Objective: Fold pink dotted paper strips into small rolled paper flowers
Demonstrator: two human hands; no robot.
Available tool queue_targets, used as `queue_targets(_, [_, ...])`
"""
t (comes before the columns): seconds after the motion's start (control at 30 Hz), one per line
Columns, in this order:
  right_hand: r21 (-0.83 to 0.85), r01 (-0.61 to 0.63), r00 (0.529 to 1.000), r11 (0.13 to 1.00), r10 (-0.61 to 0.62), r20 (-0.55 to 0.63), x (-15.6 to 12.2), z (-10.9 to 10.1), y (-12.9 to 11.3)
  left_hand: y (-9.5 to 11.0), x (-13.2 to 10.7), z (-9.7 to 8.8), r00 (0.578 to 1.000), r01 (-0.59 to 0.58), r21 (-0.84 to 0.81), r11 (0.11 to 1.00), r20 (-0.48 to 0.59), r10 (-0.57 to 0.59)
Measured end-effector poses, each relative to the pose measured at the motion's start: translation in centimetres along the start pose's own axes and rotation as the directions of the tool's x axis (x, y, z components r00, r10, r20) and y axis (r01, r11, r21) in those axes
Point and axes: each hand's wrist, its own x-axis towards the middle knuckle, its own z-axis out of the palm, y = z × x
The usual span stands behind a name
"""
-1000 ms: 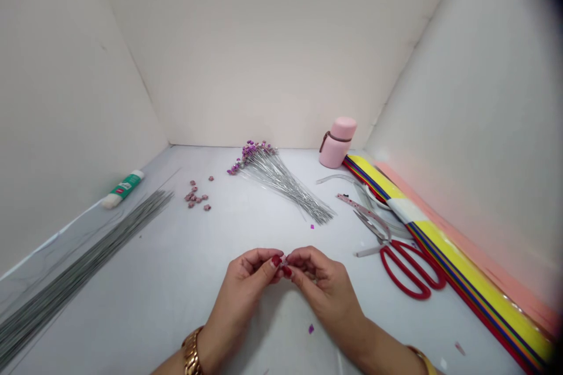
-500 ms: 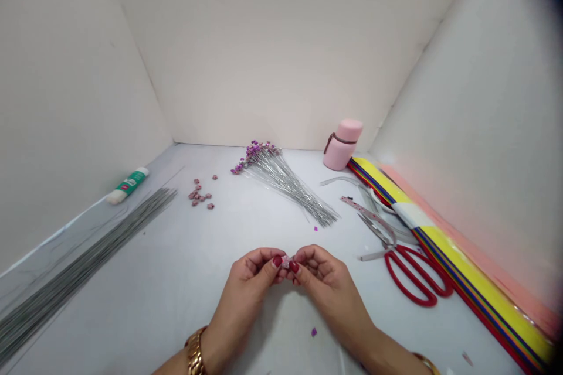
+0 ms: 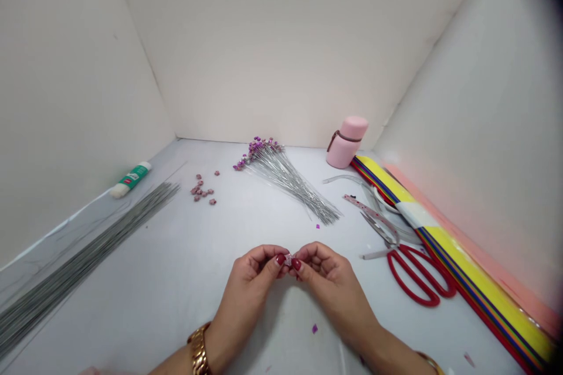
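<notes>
My left hand (image 3: pixel 250 284) and my right hand (image 3: pixel 329 284) meet at the fingertips, pinching a tiny pink glittery piece (image 3: pixel 288 259) between them. The red-painted nails lie on either side of it, and the fingers hide most of it. Beyond the hands, a bundle of silver wires (image 3: pixel 290 184) fans out, tipped with small purple flowers (image 3: pixel 257 152). Loose pink pieces (image 3: pixel 201 191) lie in a small scatter to its left. A purple scrap (image 3: pixel 315 329) sits on the white surface (image 3: pixel 176 258) below my hands.
Red-handled scissors (image 3: pixel 416 275) lie to the right, beside a glittery pink strip (image 3: pixel 372 211). Striped coloured paper sheets (image 3: pixel 475 275) run along the right wall. A pink bottle (image 3: pixel 347 142) stands behind them. Long grey wires (image 3: pixel 88 261) and a green-white glue stick (image 3: pixel 131 180) lie left.
Both hands still pinch the pink piece, now slightly higher in view. The whole scene has shifted a little to the right as my head moved.
</notes>
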Motion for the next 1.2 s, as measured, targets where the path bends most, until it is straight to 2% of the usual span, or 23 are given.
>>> queue_targets(0.13, [-0.062, 0.019, 1.000, 0.998, -0.019, 0.006, -0.1, -0.1, -0.3, 0.1, -0.1, -0.1, 1.000, -0.012, 0.061, 0.998, 0.007, 0.011])
queue_targets(0.43, [0.111, -0.003, 0.996, 0.994, -0.007, 0.087, 0.3, -0.6, 0.3, 0.0, 0.2, -0.2, 0.993, -0.025, 0.040, 0.999, 0.116, 0.020])
queue_targets(0.6, [0.149, -0.056, 0.992, 0.987, 0.038, 0.124, 0.5, -0.8, 0.3, 0.1, 0.3, -0.1, 0.989, 0.060, -0.050, 0.997, 0.135, -0.053])
queue_targets(0.67, [0.144, -0.061, 0.991, 0.988, 0.042, 0.128, 0.4, -0.8, 0.4, 0.2, 0.2, -0.1, 0.989, 0.060, -0.048, 0.997, 0.140, -0.053])
queue_targets(0.9, [0.077, -0.014, 0.996, 0.997, 0.007, 0.085, 0.4, -0.6, 0.6, 0.4, 0.0, -0.1, 0.989, -0.053, 0.127, 0.991, 0.143, 0.035])
queue_targets(1.07, [0.009, -0.023, 0.994, 1.000, 0.022, 0.107, 0.2, -0.6, 0.8, 0.4, 0.1, -0.3, 0.984, -0.053, 0.146, 0.988, 0.178, 0.026])
queue_targets(1.2, [0.005, -0.065, 0.983, 0.998, 0.063, 0.173, 0.1, -0.6, 0.9, 0.4, 0.1, -0.5, 0.975, -0.202, 0.337, 0.920, 0.154, 0.158])
